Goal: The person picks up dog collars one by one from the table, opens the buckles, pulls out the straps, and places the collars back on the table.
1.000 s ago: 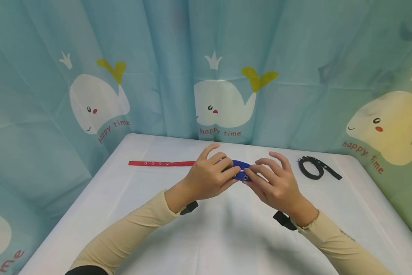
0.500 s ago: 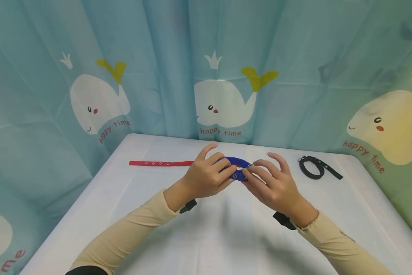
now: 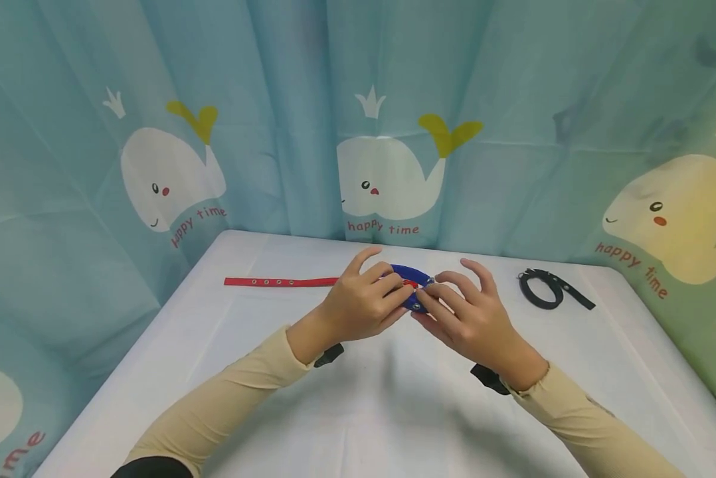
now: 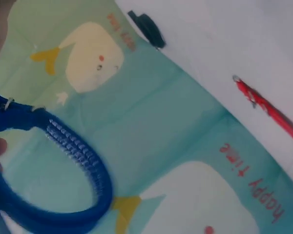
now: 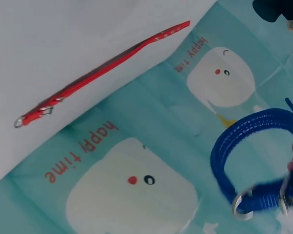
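Note:
Both hands hold a blue pet collar raised over the middle of the table. The collar is bent into a loop; eyelets show on its strap in the head view. My left hand pinches its left side with thumb and fingers, the little finger lifted. On the right, my right hand pinches the other side near the metal fittings, fingertips close to the left hand's. In the right wrist view the collar's D-ring hangs beside the buckle. The left wrist view shows stitching inside the loop; the gripped part is mostly cut off there.
A red collar lies stretched out behind the left hand on the white table. Coiled at the back right is a black collar. A blue whale-print curtain hangs around the table's back and sides.
My right hand has shifted slightly left, nearer the left hand. The blue collar's loop has turned and risen a little between the fingers. The red and black collars stay put.

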### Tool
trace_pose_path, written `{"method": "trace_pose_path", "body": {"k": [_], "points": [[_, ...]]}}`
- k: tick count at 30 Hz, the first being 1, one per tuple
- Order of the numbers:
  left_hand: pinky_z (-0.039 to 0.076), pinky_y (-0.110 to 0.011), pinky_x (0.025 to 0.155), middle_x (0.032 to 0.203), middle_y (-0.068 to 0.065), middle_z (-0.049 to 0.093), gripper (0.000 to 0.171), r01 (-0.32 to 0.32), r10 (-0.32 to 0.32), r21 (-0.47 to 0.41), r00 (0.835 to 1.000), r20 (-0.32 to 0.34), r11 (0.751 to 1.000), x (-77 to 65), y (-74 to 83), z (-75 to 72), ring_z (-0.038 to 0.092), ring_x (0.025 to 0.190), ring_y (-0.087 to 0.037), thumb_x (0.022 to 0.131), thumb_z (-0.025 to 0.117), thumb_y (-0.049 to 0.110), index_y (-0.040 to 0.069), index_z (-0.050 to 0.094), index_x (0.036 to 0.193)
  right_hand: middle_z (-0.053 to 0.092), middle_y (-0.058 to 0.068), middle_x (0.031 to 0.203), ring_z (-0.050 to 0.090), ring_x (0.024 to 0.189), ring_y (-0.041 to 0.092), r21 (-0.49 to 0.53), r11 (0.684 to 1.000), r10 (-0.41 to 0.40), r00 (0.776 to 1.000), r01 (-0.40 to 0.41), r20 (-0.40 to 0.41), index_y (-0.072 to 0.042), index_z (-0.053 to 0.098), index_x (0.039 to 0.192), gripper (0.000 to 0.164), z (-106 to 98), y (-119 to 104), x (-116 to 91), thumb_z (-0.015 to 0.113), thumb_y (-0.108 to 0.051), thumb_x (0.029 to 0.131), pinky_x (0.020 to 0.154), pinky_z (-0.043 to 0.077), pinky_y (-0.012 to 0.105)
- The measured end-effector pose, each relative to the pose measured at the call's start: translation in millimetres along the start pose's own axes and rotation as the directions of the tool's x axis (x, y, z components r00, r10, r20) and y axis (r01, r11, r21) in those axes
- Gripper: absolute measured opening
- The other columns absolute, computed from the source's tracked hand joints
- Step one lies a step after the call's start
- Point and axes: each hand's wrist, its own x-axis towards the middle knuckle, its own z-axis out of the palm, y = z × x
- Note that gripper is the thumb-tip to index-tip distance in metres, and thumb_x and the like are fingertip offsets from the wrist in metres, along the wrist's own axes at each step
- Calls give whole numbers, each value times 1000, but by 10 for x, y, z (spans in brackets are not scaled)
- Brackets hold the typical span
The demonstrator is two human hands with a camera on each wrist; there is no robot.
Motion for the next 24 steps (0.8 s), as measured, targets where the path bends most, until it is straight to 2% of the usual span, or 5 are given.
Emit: {"method": "trace_pose_path", "body": {"k": [4, 9, 16, 24], "points": [[42, -47, 100, 82, 5, 70, 21, -23, 23, -8, 1000, 13, 1000, -1, 5, -21, 60, 84, -14, 83, 64, 36, 19, 73, 90, 65, 7, 75, 60, 78, 26, -9, 999, -36, 999, 36, 10, -1, 70, 81, 30, -2, -1, 19, 56, -23, 94, 83, 44, 54], [41, -47, 100, 81, 5, 70, 23, -14, 16, -37, 999, 48, 999, -44, 22, -58, 59, 84, -13, 82, 65, 41, 21, 73, 91, 63, 5, 73, 60, 75, 23, -8, 998, -68, 998, 68, -10, -3, 70, 75, 33, -47, 5, -18, 54, -24, 95, 81, 45, 53], [42, -44, 99, 79, 5, 68, 19, -39, 39, 36, 999, 0, 999, 11, 54, -18, 60, 82, -13, 83, 62, 31, 16, 72, 87, 65, 8, 75, 60, 77, 27, 0, 1000, -23, 999, 23, 36, -1, 68, 80, 31, -11, 6, 19, 54, -24, 95, 82, 45, 55], [42, -46, 99, 81, 5, 70, 19, 12, -14, 28, 996, 83, 1000, -60, 22, -75, 59, 83, -14, 81, 65, 36, 20, 72, 89, 63, 5, 74, 59, 75, 23, 18, 998, -62, 996, 61, 70, -3, 71, 77, 36, -91, 25, -26, 49, -23, 97, 83, 46, 52]]}}
